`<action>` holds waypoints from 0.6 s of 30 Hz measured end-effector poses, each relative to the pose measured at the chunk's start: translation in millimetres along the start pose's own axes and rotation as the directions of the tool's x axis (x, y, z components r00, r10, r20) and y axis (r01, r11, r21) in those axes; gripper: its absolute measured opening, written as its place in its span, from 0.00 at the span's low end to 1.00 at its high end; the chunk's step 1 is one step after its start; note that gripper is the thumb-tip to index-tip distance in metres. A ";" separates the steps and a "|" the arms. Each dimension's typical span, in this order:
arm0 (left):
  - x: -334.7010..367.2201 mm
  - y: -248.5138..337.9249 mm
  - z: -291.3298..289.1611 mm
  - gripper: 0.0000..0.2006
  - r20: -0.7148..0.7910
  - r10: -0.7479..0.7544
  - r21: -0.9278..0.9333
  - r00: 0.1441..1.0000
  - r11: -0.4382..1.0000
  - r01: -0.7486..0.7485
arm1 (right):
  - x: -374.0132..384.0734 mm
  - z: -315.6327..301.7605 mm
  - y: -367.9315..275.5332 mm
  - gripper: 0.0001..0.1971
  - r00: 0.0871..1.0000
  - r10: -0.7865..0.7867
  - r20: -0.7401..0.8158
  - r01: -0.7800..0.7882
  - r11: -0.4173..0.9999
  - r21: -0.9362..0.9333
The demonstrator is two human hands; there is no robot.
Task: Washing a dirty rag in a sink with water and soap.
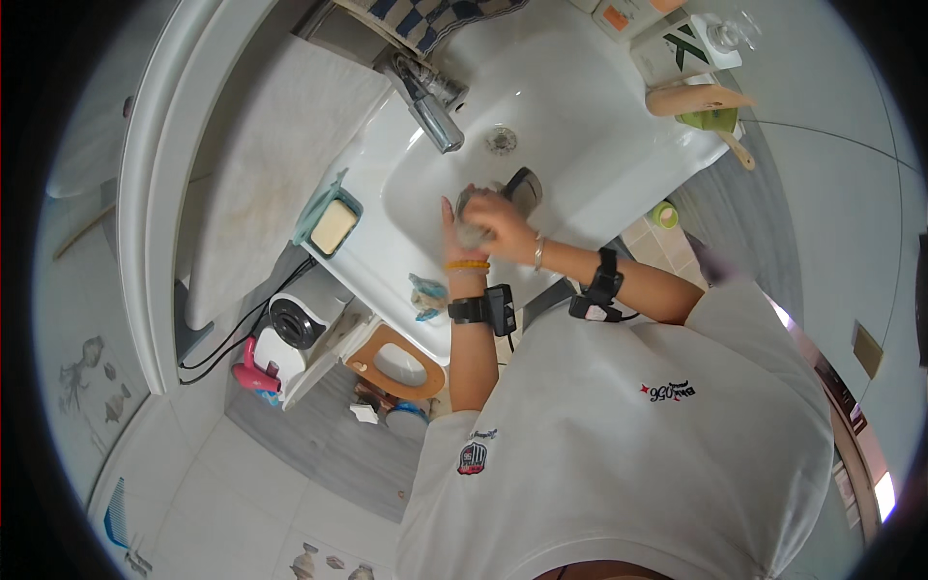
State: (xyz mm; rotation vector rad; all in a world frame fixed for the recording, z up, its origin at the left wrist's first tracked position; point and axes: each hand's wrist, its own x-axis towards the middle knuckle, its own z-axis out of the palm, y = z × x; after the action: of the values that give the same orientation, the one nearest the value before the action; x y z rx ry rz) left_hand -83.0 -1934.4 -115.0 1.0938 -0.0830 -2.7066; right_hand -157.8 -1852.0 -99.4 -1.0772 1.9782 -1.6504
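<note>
Over the near part of the white washbasin (565,101), my two hands meet on a crumpled grey cloth (471,232). My left hand (454,237) supports it from the left, with a finger sticking up beside it. From the right, my right hand (507,224) closes its fingers over the cloth and presses it against the left hand. Just beyond the right hand lies a grey piece with a dark edge (524,188); whether it belongs to the cloth, I cannot tell. The chrome tap (437,121) and the drain (501,141) are farther back.
A bar of soap (333,227) sits in a teal dish at left. Crumpled blue-and-beige stuff (426,296) lies on the basin's near rim. Bottles (681,53) and a wooden-handled brush (739,150) crowd the right rim. A pink hair dryer (256,367) is at lower left.
</note>
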 end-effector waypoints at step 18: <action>-31.1 -28.7 89.0 0.22 -0.058 0.224 0.279 0.973 0.939 -0.200 | -3.8 -49.8 46.6 0.23 0.518 0.422 0.744 -0.641 -0.385 0.664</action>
State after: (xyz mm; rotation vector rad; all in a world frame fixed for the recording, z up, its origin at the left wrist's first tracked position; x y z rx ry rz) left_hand -128.0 -1902.1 -33.5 1.1994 -0.5411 -2.4990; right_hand -204.7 -1813.7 -131.1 0.4469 0.3550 -1.5123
